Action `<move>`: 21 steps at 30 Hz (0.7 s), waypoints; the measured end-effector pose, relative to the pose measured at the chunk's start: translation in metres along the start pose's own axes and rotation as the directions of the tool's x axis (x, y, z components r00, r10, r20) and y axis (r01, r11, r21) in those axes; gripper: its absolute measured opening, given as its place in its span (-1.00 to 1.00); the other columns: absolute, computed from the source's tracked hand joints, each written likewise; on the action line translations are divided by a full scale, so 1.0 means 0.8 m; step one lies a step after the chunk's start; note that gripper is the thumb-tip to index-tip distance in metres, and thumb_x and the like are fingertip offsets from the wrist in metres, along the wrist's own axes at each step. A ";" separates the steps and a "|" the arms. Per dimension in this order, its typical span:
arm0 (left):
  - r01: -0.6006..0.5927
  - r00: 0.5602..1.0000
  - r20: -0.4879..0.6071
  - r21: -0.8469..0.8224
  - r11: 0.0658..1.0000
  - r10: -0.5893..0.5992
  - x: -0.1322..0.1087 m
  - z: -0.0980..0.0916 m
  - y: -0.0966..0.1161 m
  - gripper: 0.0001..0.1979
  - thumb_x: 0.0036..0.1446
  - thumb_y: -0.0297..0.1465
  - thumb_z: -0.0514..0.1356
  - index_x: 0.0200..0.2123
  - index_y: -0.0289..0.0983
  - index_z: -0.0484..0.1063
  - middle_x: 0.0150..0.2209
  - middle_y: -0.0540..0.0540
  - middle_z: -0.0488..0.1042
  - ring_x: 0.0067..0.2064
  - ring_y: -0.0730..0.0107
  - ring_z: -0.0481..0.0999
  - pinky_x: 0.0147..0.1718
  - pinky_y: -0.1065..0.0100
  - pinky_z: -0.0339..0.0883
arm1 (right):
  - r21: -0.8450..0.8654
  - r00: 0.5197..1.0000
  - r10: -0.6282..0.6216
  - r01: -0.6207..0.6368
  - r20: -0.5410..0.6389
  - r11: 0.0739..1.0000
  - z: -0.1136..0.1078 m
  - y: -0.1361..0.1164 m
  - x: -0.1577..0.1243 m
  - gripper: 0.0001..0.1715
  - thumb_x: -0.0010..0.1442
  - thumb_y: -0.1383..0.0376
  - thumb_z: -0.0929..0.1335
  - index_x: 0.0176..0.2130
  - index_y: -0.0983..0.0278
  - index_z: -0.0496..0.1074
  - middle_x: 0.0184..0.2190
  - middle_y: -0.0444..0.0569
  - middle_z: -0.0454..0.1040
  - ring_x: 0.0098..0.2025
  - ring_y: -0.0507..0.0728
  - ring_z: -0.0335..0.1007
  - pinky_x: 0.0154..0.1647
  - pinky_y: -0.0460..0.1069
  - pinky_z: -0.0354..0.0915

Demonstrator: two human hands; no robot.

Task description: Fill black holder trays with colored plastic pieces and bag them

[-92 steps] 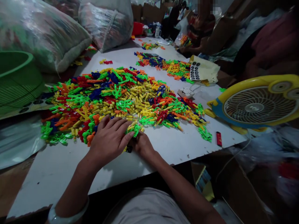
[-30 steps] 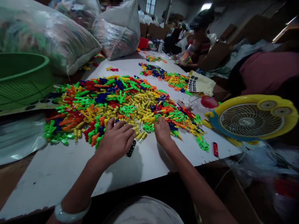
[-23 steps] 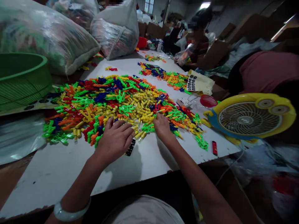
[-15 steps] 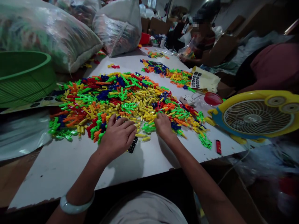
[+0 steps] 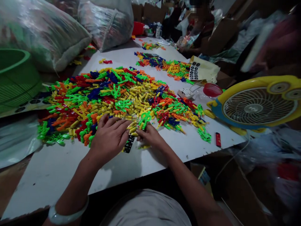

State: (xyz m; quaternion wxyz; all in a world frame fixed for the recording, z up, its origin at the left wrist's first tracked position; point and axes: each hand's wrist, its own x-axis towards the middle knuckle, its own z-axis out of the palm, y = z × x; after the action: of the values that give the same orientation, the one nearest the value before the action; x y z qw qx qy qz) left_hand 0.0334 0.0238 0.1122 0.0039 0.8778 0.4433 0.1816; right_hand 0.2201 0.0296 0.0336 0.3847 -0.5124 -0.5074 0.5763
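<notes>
A wide heap of small plastic pieces in green, red, blue, orange and yellow covers the middle of the white table. My right hand pinches a bright green plastic piece at the heap's front edge. Many short yellow tubes lie in the centre of the heap. Palm down, my left hand reaches over the near side with its fingers stretched out; nothing shows in it, though its underside is hidden. Just right of its fingertips lies a black sheet with round spots.
A yellow-and-blue fan and a red lighter are at the right. On the left are a green basket and big filled plastic bags. A sticker sheet lies farther back, near another person at work.
My right hand has drawn back toward me and left, and now holds the green piece up from the heap. My left hand has shifted slightly left. The camera view has tilted a little downward.
</notes>
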 end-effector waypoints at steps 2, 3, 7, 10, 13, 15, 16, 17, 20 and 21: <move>-0.005 1.000 0.009 0.014 1.000 0.005 0.001 0.000 0.000 -0.59 0.31 -0.27 -0.04 0.15 -0.16 0.37 0.07 -0.07 0.52 0.11 0.10 0.42 0.27 -0.14 -0.07 | 0.019 0.996 0.002 -0.003 0.093 1.000 0.015 0.002 0.005 -0.88 0.21 0.26 0.29 -0.34 0.27 0.33 -0.60 -0.17 0.45 -0.54 0.02 0.42 -0.45 -0.08 0.38; -0.007 1.000 0.010 0.023 1.000 0.007 0.001 0.000 0.000 -0.58 0.31 -0.27 -0.05 0.16 -0.18 0.36 0.08 -0.08 0.51 0.11 0.10 0.41 0.27 -0.13 -0.07 | -0.003 0.995 -0.001 0.002 0.105 1.000 0.021 0.005 0.007 -0.88 0.21 0.27 0.29 -0.34 0.28 0.35 -0.61 -0.17 0.45 -0.54 0.03 0.42 -0.45 -0.08 0.38; -0.014 1.000 0.007 0.050 0.999 0.013 0.000 0.001 0.000 -0.54 0.32 -0.26 -0.05 0.23 -0.17 0.27 0.10 -0.09 0.49 0.11 0.09 0.42 0.26 -0.13 -0.06 | -0.306 0.980 -0.192 0.168 -0.050 0.937 0.040 0.020 0.012 -0.71 0.10 0.36 0.34 -0.12 0.27 0.37 -0.40 -0.10 0.54 -0.40 0.07 0.44 -0.37 -0.07 0.36; -0.014 1.000 0.015 0.054 0.998 0.014 0.001 0.001 0.001 -0.52 0.32 -0.25 -0.06 0.27 -0.16 0.21 0.10 -0.09 0.49 0.11 0.09 0.41 0.26 -0.13 -0.06 | -0.577 0.951 -0.307 0.229 -0.041 0.784 0.049 0.025 0.009 -0.63 0.14 0.38 0.29 -0.02 0.28 0.35 -0.19 0.04 0.55 -0.27 0.13 0.46 -0.27 -0.03 0.35; -0.006 1.000 0.017 0.055 0.998 0.005 0.001 0.001 0.001 -0.53 0.33 -0.25 -0.06 0.26 -0.16 0.23 0.11 -0.09 0.49 0.12 0.09 0.41 0.26 -0.12 -0.07 | -0.688 0.951 -0.309 0.207 -0.026 0.696 0.052 0.023 0.008 -0.63 0.20 0.36 0.24 0.02 0.30 0.34 -0.15 0.11 0.55 -0.25 0.16 0.46 -0.24 -0.01 0.35; -0.005 1.000 0.016 0.051 0.999 0.004 0.001 0.001 0.001 -0.54 0.33 -0.25 -0.06 0.25 -0.15 0.25 0.10 -0.09 0.49 0.12 0.10 0.41 0.26 -0.12 -0.08 | -0.636 0.943 -0.331 0.247 -0.014 0.731 0.050 0.023 0.009 -0.61 0.16 0.36 0.28 0.01 0.28 0.35 -0.15 0.06 0.56 -0.24 0.15 0.46 -0.22 -0.02 0.35; -0.003 1.000 0.016 0.048 0.999 0.002 0.001 0.001 0.001 -0.54 0.32 -0.25 -0.05 0.25 -0.15 0.25 0.10 -0.09 0.49 0.12 0.10 0.41 0.26 -0.12 -0.08 | -0.593 0.940 -0.342 0.269 -0.011 0.759 0.048 0.024 0.010 -0.62 0.13 0.36 0.30 -0.02 0.27 0.38 -0.17 0.02 0.57 -0.24 0.14 0.46 -0.22 -0.04 0.35; -0.001 1.000 0.016 0.044 0.999 0.000 0.001 0.001 0.001 -0.53 0.32 -0.25 -0.05 0.25 -0.15 0.24 0.10 -0.09 0.49 0.12 0.10 0.41 0.26 -0.12 -0.08 | -0.553 0.938 -0.345 0.279 -0.017 0.785 0.045 0.025 0.011 -0.65 0.11 0.37 0.31 -0.07 0.27 0.41 -0.19 -0.01 0.57 -0.25 0.12 0.46 -0.23 -0.05 0.35; 0.001 1.000 0.015 0.037 0.999 -0.001 0.000 0.001 0.000 -0.52 0.32 -0.25 -0.05 0.28 -0.14 0.18 0.10 -0.10 0.49 0.12 0.10 0.40 0.27 -0.14 -0.09 | -0.511 0.947 -0.319 0.257 -0.036 0.820 0.040 0.029 0.011 -0.78 0.07 0.41 0.33 -0.23 0.27 0.48 -0.27 -0.04 0.59 -0.29 0.11 0.46 -0.27 -0.06 0.35; 0.000 1.000 0.013 0.037 0.999 -0.001 0.000 0.001 0.000 -0.51 0.32 -0.26 -0.05 0.29 -0.13 0.18 0.10 -0.09 0.49 0.12 0.11 0.40 0.27 -0.14 -0.09 | -0.527 0.950 -0.309 0.247 -0.032 0.813 0.039 0.028 0.011 -0.80 0.07 0.41 0.34 -0.25 0.28 0.48 -0.28 -0.03 0.59 -0.30 0.12 0.46 -0.28 -0.06 0.34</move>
State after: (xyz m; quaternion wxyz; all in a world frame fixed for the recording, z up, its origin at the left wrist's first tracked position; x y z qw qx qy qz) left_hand 0.0337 0.0238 0.1111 -0.0093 0.8787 0.4467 0.1678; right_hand 0.1897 0.0275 0.0083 0.3418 -0.5495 -0.6894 0.3255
